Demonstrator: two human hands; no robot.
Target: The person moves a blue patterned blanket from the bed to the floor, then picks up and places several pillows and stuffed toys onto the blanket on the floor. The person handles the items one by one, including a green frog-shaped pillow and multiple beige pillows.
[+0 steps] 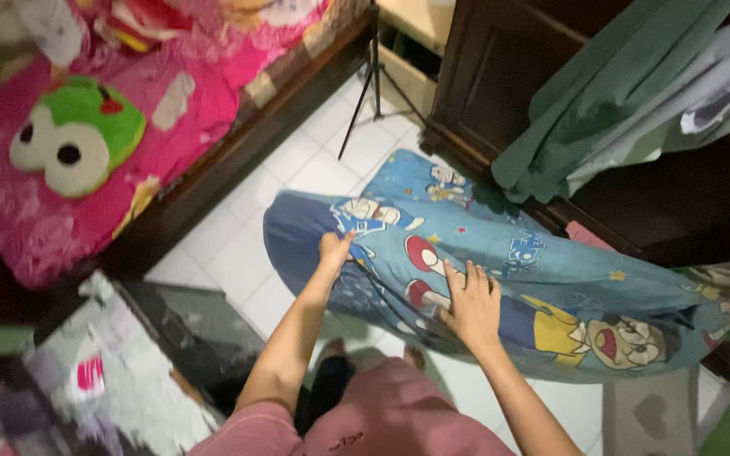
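Two hands — left hand (334,247) gripping, right hand (470,302) flat — blue sheet (509,253).

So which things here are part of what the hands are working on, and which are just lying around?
In hand:
blue cartoon-print cloth
left hand, gripping its edge
right hand, flat on it

Lying about:
green frog pillow
pink bedspread
tripod
green cloth on the dark wardrobe
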